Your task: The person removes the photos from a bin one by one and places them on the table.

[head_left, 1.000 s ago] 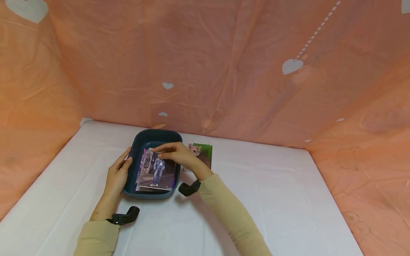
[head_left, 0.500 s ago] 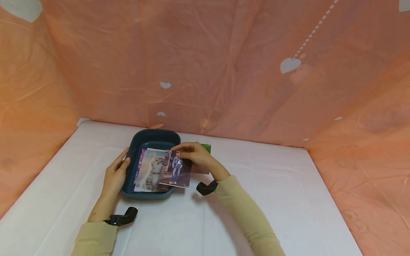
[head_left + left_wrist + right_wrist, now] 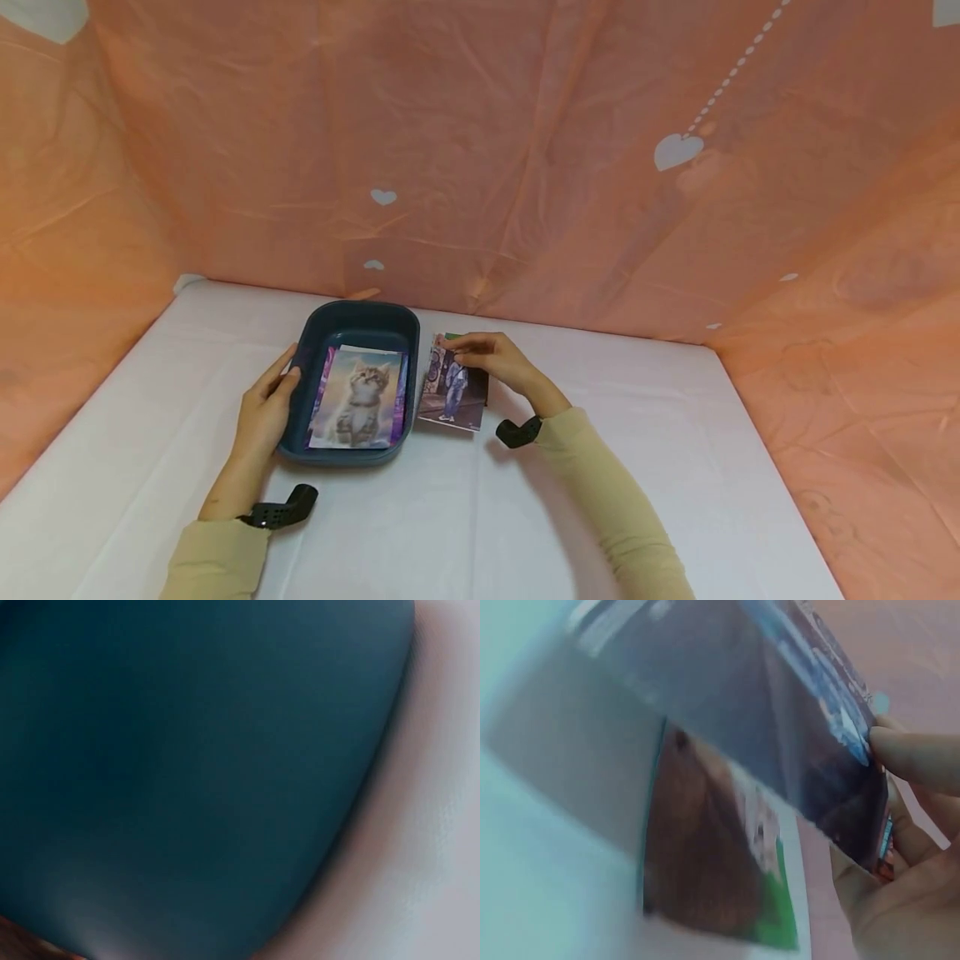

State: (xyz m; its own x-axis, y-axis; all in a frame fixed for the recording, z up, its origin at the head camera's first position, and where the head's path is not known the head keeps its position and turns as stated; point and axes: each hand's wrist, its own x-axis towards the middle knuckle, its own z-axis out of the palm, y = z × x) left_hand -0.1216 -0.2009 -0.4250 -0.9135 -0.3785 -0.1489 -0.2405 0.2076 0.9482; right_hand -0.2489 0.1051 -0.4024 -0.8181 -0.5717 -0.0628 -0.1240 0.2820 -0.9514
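Street photo [image 3: 453, 392] is pinched at its far edge by your right hand [image 3: 491, 360], thumb under and fingertips [image 3: 911, 754] on top; it hangs tilted just right of the tray [image 3: 352, 315], over the green-edged cat photo [image 3: 727, 862] lying on the tabletop [image 3: 570, 500]. Near edge looks to be touching or almost touching down; I can't tell which. Judgement: lower the far edge flat and square it onto the photo below before you let go, so the stack doesn't fan. Loosen the pinch only once the print lies flat, since a glossy print will probably slide. Your left hand [image 3: 264, 412] rests on the tray's left wall, fingers relaxed along the rim, nothing clamped; keep it there to steady the tray. Kitten photo [image 3: 358, 400] sits on top inside the tray, purple-edged prints under it.
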